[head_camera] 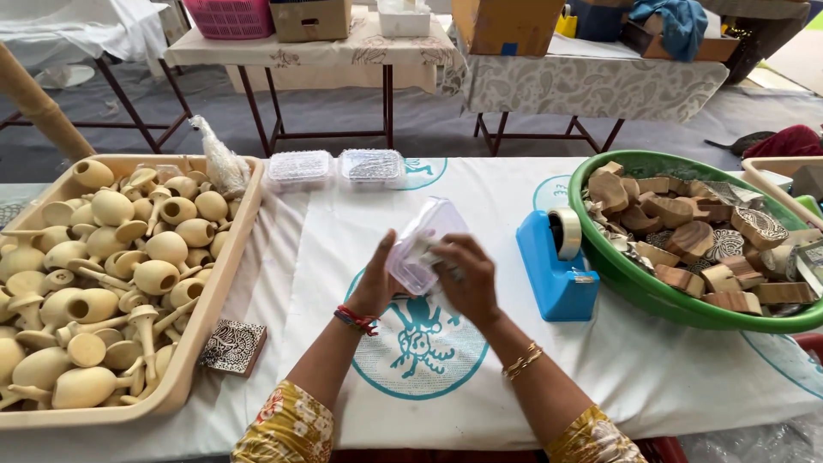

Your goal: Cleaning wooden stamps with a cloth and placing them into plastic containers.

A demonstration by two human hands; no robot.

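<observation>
Above the cloth, left hand (377,287) and right hand (467,274) clasp a tilted clear box (420,244).

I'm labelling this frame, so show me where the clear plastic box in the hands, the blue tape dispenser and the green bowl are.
clear plastic box (422,243), head view, its see-through side.
blue tape dispenser (553,276), head view, its blue body.
green bowl (630,280), head view, its near rim.

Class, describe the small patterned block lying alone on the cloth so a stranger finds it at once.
Start at the beige tray of pale clay pieces on the left. Just off its near right corner lies the patterned block, flat, square and dark with white tracery, apart from the wooden blocks in the green basin.
</observation>
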